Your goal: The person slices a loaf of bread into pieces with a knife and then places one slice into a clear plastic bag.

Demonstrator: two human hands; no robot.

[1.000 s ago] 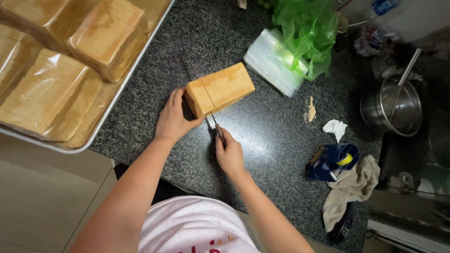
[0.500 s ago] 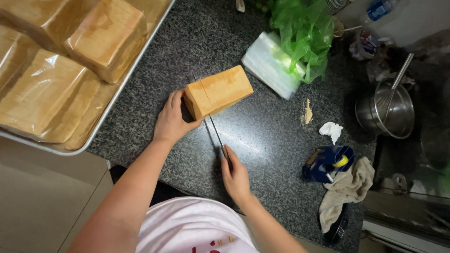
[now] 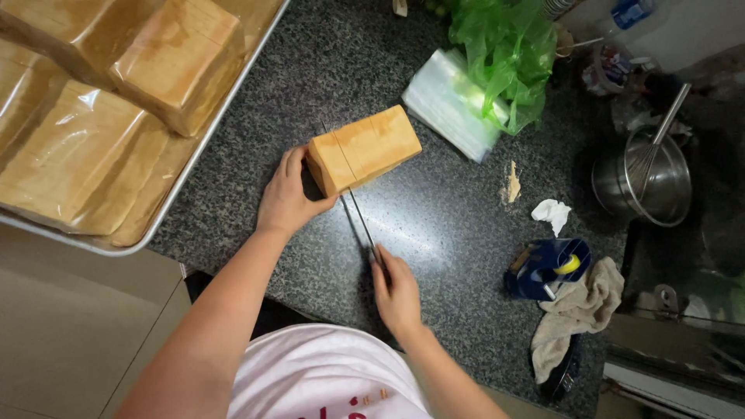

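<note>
A golden-brown loaf of bread point(image 3: 372, 146) lies on the dark speckled counter point(image 3: 442, 225). My left hand point(image 3: 285, 198) presses against the loaf's near end and steadies it. My right hand point(image 3: 397, 291) grips the handle of a long knife point(image 3: 358, 217). The thin blade runs from my hand up into a cut close to the loaf's near end. A second faint slice line shows further along the loaf.
A metal tray point(image 3: 203, 155) with several bagged loaves point(image 3: 70, 155) fills the left. A stack of clear bags point(image 3: 450, 105) and a green plastic bag point(image 3: 504, 54) lie beyond the loaf. A steel pot with a whisk point(image 3: 644, 178), a blue tape dispenser point(image 3: 547, 268) and a rag point(image 3: 578, 310) sit right.
My right hand has drawn back toward me along the counter, pulling the knife through the cut. My left hand and the loaf have stayed in place.
</note>
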